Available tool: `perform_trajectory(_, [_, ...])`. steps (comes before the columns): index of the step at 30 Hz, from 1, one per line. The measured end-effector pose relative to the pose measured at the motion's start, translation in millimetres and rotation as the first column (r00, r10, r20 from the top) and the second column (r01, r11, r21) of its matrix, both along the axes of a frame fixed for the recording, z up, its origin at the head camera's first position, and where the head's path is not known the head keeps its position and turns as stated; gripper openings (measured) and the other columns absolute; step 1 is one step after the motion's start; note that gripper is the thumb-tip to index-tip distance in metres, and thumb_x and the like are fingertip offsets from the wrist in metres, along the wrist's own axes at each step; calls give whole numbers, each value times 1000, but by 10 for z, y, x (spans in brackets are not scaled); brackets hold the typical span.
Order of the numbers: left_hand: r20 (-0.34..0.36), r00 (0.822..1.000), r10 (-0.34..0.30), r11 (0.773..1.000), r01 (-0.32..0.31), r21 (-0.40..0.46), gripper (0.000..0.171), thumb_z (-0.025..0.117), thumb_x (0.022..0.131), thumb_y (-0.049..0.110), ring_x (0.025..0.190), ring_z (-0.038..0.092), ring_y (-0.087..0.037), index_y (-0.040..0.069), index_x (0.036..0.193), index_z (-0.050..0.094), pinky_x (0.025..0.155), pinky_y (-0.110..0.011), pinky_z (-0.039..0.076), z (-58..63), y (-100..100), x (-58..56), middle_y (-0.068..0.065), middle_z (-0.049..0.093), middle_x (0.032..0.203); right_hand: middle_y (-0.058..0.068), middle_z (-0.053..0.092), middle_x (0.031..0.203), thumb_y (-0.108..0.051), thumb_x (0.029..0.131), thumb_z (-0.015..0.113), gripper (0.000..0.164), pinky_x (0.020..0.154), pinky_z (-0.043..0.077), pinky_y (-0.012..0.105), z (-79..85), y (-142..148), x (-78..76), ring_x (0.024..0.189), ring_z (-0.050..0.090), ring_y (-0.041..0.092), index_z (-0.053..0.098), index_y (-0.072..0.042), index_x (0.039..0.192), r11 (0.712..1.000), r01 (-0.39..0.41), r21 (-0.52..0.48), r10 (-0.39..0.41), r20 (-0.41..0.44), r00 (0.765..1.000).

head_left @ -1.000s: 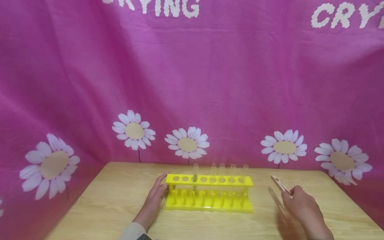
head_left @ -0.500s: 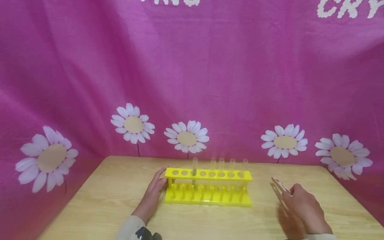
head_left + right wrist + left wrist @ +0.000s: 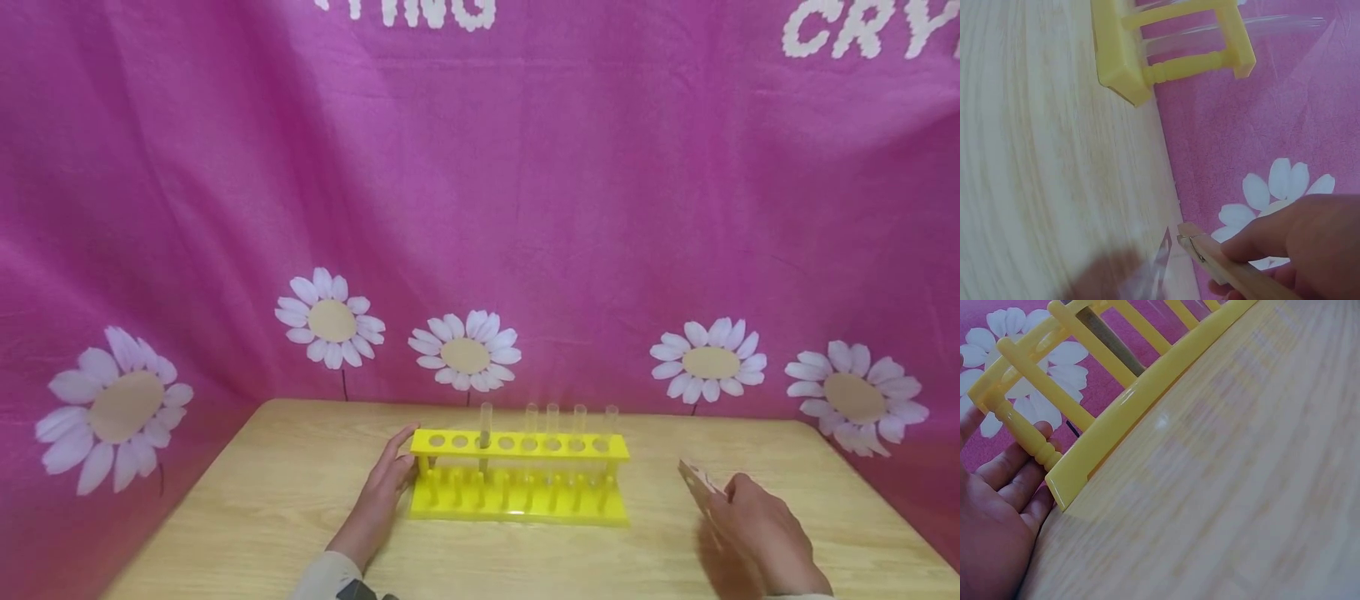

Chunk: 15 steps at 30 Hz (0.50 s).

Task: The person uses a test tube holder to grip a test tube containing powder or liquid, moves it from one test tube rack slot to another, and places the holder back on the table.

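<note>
A yellow test tube rack point(image 3: 519, 518) stands upright on the table, its holes in one row. One test tube point(image 3: 485, 419) with dark contents sits third from the left; several clear test tubes point(image 3: 552, 417) fill the right-hand holes. At the rack's left end my left hand point(image 3: 378, 492) holds the end post, with fingers point(image 3: 1013, 464) reaching behind it in the left wrist view. To the right, apart from the rack, my right hand point(image 3: 765, 521) grips a wooden test tube holder point(image 3: 1235, 265) with a metal spring. Its tip points toward the far left, above the table.
The light wooden table point(image 3: 247, 525) ends at a purple cloth backdrop point(image 3: 570, 233) printed with white daisies and letters. A dark shadow point(image 3: 723, 558) of the right hand falls on the tabletop.
The tip of the wooden test tube holder has dipped slightly and tilted. The head view has shifted up and down a little. My left hand and the rack stay together.
</note>
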State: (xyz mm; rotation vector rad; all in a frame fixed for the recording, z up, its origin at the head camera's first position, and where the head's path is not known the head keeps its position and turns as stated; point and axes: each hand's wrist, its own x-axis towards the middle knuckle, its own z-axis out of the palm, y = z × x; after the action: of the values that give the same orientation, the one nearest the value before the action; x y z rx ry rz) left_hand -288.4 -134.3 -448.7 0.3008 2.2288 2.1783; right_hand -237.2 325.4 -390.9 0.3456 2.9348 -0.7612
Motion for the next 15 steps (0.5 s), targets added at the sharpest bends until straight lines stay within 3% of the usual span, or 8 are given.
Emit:
perform_trajectory(3, [0,1000,-1,1000,1,3,51,41,101,39,142,24,-35,26,150,31,115,-55,17,-3,-1,1,-13,25,157,10,52,74,-69,91,38,68,55,38,36,-17,-10,-1,69,50,26,52,-3,93,1000,3,1,-3,-3,1000])
perform_trajectory(10, [-1,1000,-1,1000,1,0,52,41,101,40,142,25,-35,26,150,31,115,-54,19,-14,-5,-8,-13,24,157,8,52,72,-39,95,48,34,52,36,35,-36,-49,7,67,50,25,52,-5,91,1000,2,8,-2,-35,999])
perform_trajectory(15, [2,1000,16,1000,-16,-17,54,42,100,44,142,26,-35,26,150,30,115,-54,20,-11,-14,-13,-12,25,157,9,50,72,-38,94,50,34,52,36,35,-38,-71,-7,67,49,25,51,-4,91,1000,-6,12,6,3,1000])
